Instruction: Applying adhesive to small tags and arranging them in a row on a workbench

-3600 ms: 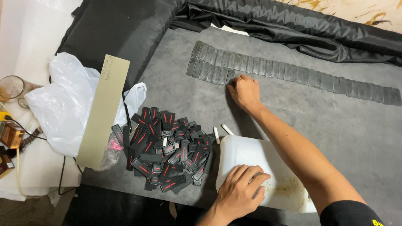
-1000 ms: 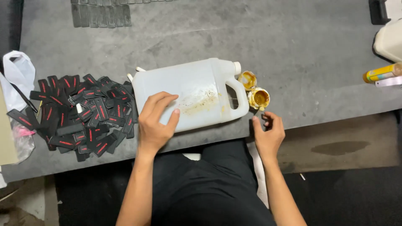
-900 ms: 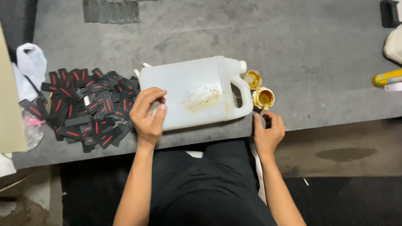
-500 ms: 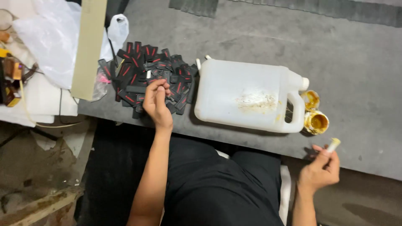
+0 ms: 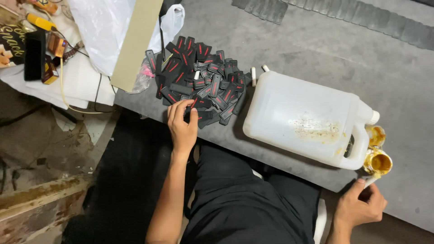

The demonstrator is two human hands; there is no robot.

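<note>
Left hand (image 5: 182,123) is now reaching the near edge of the pile of black tags with red stripes (image 5: 199,79), having come off the white jug (image 5: 307,119) it was resting on a second ago; picking from the pile is evidently beginning. Fingers are curling over one tag at the pile's edge, touching it; a closed pinch cannot be confirmed. Right hand (image 5: 359,208) is closing on a small white brush (image 5: 370,181), tip beside the open glue cup (image 5: 379,162).

Pile of tags (image 5: 199,81) lies left of jug (image 5: 307,119), cups (image 5: 377,156) seemingly touching right.
</note>
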